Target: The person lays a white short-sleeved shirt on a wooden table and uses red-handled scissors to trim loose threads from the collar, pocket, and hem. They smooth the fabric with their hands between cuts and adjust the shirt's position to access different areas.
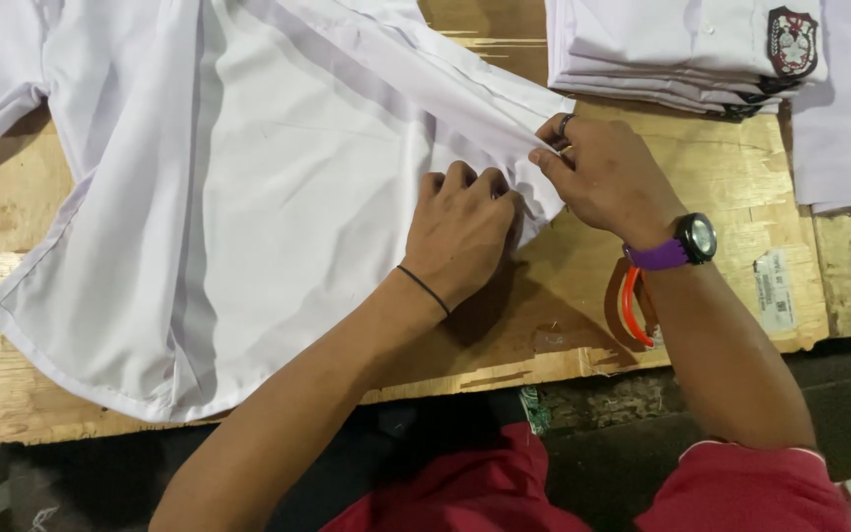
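On one wooden table (701, 167), two hands, left hand (460, 232) and right hand (608, 177), have fingers clamped on one white shirt (278, 187).

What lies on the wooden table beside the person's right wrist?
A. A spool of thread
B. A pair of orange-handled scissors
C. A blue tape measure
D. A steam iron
B: orange loop handles of the scissors show on the wooden table, partly hidden under the right hand's wrist.
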